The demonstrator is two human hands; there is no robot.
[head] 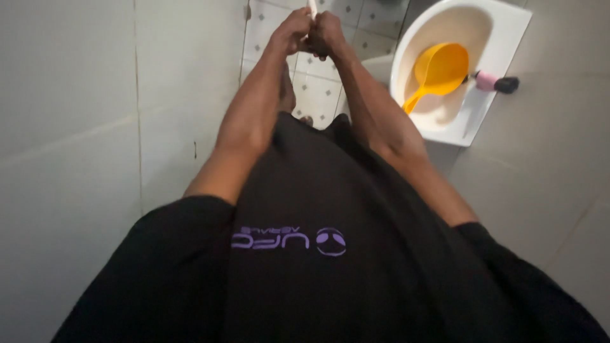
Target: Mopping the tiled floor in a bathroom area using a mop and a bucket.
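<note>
Hands meet at the top edge of the head view, arms stretched forward and down over a black shirt (330, 209) that fills the lower half of the picture. Left hand (291, 32) and right hand (327, 33) are pressed together, both closed around a thin white stick-like object (312, 6), of which only a short end shows above the fingers before the picture edge cuts it off. What kind of object it is cannot be told.

Surroundings: a grey tiled wall (76, 127) stands close on the left. Patterned floor tiles (321, 89) show between and beyond the forearms. To the right, a white basin (502, 38) sits near the right forearm but apart from it. An orange plastic scoop (438, 70) lies inside the basin, handle pointing down-left. A pink bottle with a black cap (495, 82) lies on the basin's right rim, just beside the scoop.

Obstruction: the shirt and both forearms hide most of the floor below the hands.
</note>
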